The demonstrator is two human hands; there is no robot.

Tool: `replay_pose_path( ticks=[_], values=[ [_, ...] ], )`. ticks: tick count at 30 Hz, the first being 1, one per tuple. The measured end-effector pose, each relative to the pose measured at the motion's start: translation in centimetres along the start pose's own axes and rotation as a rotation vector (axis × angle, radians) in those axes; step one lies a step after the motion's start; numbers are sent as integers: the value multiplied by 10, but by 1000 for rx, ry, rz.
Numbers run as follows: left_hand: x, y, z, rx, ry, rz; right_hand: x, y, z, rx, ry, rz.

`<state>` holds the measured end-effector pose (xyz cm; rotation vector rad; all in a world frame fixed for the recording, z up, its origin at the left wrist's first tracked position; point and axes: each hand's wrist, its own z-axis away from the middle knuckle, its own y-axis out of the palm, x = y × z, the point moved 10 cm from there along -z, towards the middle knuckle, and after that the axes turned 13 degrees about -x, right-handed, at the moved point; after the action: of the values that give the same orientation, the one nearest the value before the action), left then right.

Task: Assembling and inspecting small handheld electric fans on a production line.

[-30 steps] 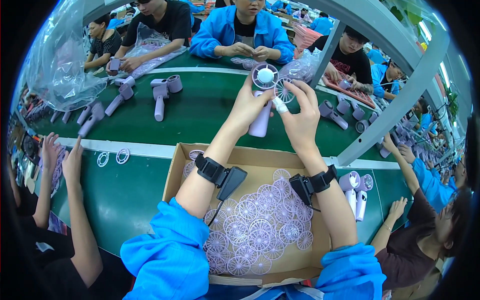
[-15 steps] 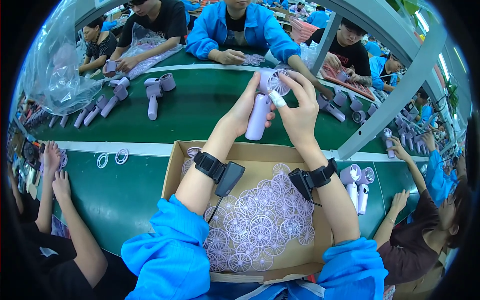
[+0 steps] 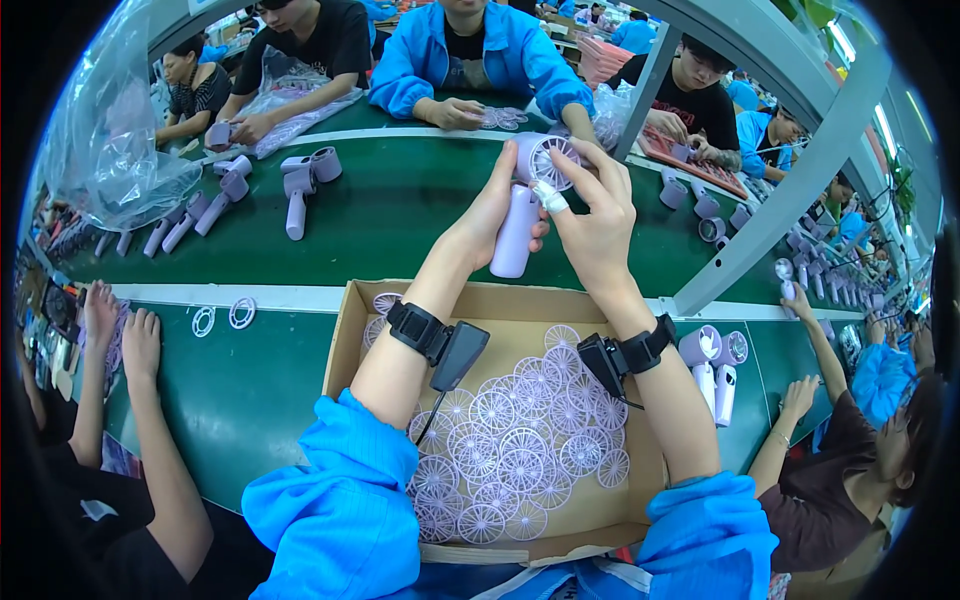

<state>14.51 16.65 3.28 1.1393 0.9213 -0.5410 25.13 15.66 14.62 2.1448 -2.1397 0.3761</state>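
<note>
My left hand (image 3: 487, 213) is closed around a lilac handheld fan (image 3: 513, 240), which stands upright above the far edge of a cardboard box. My right hand (image 3: 597, 218), with white tape on its thumb, grips the spoked round grille (image 3: 553, 163) at the front of the fan's head. Its fingers curl over the grille's rim, and the thumb presses from below. Whether the grille sits fully in the head I cannot tell. Below my forearms, the cardboard box (image 3: 343, 345) holds many loose lilac grilles (image 3: 520, 468), lying flat and overlapping.
A green conveyor belt (image 3: 400, 235) behind the box carries several lilac fan bodies (image 3: 297, 195). Two rings (image 3: 242, 312) lie on the left tabletop, two fans (image 3: 712, 375) to the box's right. A grey metal post (image 3: 775, 200) slants up at right. Co-workers sit around.
The fan bodies on the belt have shifted slightly left. The co-worker opposite has drawn an arm back from the right-hand fans. My hands keep nearly the same hold.
</note>
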Motion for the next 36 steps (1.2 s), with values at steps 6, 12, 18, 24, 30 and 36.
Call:
replay_pose_path(
  ticks=[6,12,18,24,30,36],
  values=[
    [1,-2,-3,1,4,-12,5,1,0,11,-71,17],
    [1,-2,-3,20,1,-18,9,2,-1,32,-121,21],
    [4,0,1,73,-45,-28,11,5,0,51,-148,42],
    [17,11,10,200,-173,108,3,14,9,19,-170,31],
    [12,4,5,116,-126,-25,-61,60,56,318,1030,-698],
    [22,-8,-6,-74,-100,-124,-81,61,67,211,1161,-753]
  ],
)
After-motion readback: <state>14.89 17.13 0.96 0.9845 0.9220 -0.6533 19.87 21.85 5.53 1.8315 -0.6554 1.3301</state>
